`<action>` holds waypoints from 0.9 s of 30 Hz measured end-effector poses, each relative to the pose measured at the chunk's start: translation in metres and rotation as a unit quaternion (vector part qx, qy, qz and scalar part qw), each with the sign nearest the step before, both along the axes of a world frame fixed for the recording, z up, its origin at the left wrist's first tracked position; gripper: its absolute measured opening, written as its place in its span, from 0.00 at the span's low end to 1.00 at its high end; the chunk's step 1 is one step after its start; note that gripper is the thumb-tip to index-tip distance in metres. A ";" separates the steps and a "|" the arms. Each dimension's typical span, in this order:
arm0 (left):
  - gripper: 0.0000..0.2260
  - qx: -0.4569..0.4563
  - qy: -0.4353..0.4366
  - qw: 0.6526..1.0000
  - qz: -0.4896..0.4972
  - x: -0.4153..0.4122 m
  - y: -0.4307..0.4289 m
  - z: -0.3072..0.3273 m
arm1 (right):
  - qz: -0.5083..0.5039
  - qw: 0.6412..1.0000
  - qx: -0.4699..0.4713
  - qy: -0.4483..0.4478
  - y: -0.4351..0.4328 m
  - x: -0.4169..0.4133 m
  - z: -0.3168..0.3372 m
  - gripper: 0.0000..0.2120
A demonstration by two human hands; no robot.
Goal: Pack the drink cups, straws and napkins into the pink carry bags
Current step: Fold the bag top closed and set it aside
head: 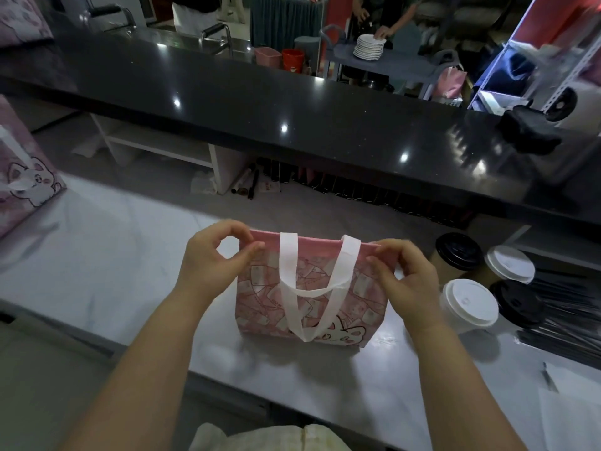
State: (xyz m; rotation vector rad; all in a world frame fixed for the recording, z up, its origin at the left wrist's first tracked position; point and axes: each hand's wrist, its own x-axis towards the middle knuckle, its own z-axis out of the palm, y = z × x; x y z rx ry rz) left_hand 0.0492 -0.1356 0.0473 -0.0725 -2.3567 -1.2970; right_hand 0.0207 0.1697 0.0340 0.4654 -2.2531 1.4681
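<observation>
Pink carry bag (364, 297): stands upright on the white tabletop (97, 255), straight in front of the person, printed face towards the camera.
Left hand (211, 258): thumb and forefinger pinch the bag's top left corner; the other fingers are curled loosely clear of it.
Right hand (406, 271): fingertips nip the bag's top right corner in the same way.
Why held so: a grip on both top corners keeps the soft bag standing and, I judge, readies the mouth to be pulled open for loading.
Handle (312, 288): the white loop hangs down the bag's front, out of the way of the mouth.
Drink cups (468, 304): four lidded cups, two white-topped and two black-topped, grouped just right of the bag, within easy reach of the right hand.
Straws (566, 307): a dark bundle lying right of the bag, beyond the cups; the count is lost in blur.
Second bag (22, 177): well left of the bag, cut off by the frame edge.
Hidden: the bag's inside cannot be seen, so whether it holds anything is unknown.
Napkins: pale sheets (569, 415) near the frame corner, right of the bag, may be them; I cannot tell.
</observation>
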 end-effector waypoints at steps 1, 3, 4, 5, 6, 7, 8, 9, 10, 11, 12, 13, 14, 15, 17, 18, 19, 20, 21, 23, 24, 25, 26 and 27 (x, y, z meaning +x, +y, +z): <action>0.09 0.003 0.003 1.000 0.015 0.000 0.004 -0.001 | -0.005 1.000 -0.010 -0.026 -0.001 -0.001 0.001 0.17; 0.16 -0.008 -0.001 0.999 0.036 0.000 0.007 -0.001 | -0.016 0.998 0.013 -0.058 -0.001 -0.003 0.004 0.21; 0.19 -0.031 0.006 0.999 0.039 -0.001 0.006 0.000 | -0.026 0.997 0.046 -0.057 0.000 -0.004 0.004 0.20; 0.18 -0.059 0.023 0.997 0.040 -0.002 0.005 -0.001 | -0.038 0.995 0.078 -0.052 0.001 -0.005 0.004 0.18; 0.15 -0.081 0.042 0.995 0.044 -0.003 0.005 -0.001 | -0.050 0.993 0.100 -0.048 0.002 -0.006 0.004 0.17; 0.12 -0.099 0.055 0.992 0.056 -0.003 0.005 0.000 | -0.060 0.991 0.107 -0.049 0.002 -0.006 0.004 0.17; 0.10 -0.111 0.057 0.990 0.072 -0.003 0.006 0.001 | -0.068 0.991 0.104 -0.056 0.002 -0.006 0.004 0.18; 0.09 -0.120 0.055 0.988 0.085 -0.004 0.008 0.003 | -0.073 0.991 0.097 -0.063 0.001 -0.006 0.004 0.19; 0.08 -0.131 0.050 0.986 0.091 -0.004 0.008 0.004 | -0.073 0.991 0.089 -0.069 0.001 -0.005 0.005 0.19; 0.07 -0.141 0.042 0.985 0.090 -0.004 0.007 0.005 | -0.067 0.991 0.087 -0.077 0.001 -0.004 0.009 0.20; 0.07 -0.145 0.026 0.986 0.075 -0.004 0.005 0.009 | -0.058 0.990 0.093 -0.088 0.003 -0.004 0.015 0.20; 0.08 -0.136 0.003 0.989 0.051 -0.004 0.000 0.012 | -0.048 0.988 0.103 -0.102 0.005 -0.004 0.021 0.20; 0.10 -0.115 -0.026 0.993 0.022 -0.004 -0.005 0.016 | -0.036 0.986 0.112 -0.118 0.008 -0.003 0.029 0.18; 0.13 -0.090 -0.054 0.994 -0.005 -0.004 -0.010 0.020 | -0.024 0.985 0.111 -0.131 0.008 -0.002 0.036 0.15; 0.10 -0.060 -0.073 0.995 -0.043 -0.004 -0.006 0.033 | -0.007 0.987 0.090 -0.136 -0.001 0.001 0.051 0.09; 0.10 -0.071 -0.063 0.994 -0.054 -0.006 0.003 0.040 | -0.003 0.987 0.108 -0.116 -0.010 0.002 0.058 0.12; 0.13 -0.110 -0.046 0.991 -0.058 -0.011 0.016 0.045 | 0.006 0.983 0.160 -0.093 -0.021 0.000 0.062 0.15; 0.17 -0.174 -0.037 0.982 -0.063 -0.016 0.030 0.049 | 0.017 0.969 0.236 -0.072 -0.032 -0.003 0.065 0.17; 0.17 -0.260 -0.032 0.963 -0.063 -0.020 0.045 0.049 | 0.026 0.948 0.314 -0.056 -0.043 -0.006 0.064 0.16; 0.11 -0.368 -0.039 0.928 -0.052 -0.026 0.068 0.040 | 0.012 0.910 0.413 -0.043 -0.058 -0.012 0.056 0.10; 0.09 -0.378 -0.037 0.924 -0.046 -0.027 0.073 0.034 | -0.003 0.906 0.422 -0.034 -0.062 -0.013 0.052 0.06; 0.07 -0.371 -0.026 0.927 -0.045 -0.026 0.075 0.030 | -0.016 0.911 0.412 -0.018 -0.063 -0.013 0.047 0.05; 0.06 -0.362 -0.006 0.931 -0.043 -0.025 0.076 0.025 | -0.024 0.918 0.397 0.000 -0.064 -0.012 0.042 0.05; 0.06 -0.350 0.020 0.936 -0.037 -0.024 0.076 0.021 | -0.028 0.923 0.383 0.021 -0.064 -0.011 0.038 0.06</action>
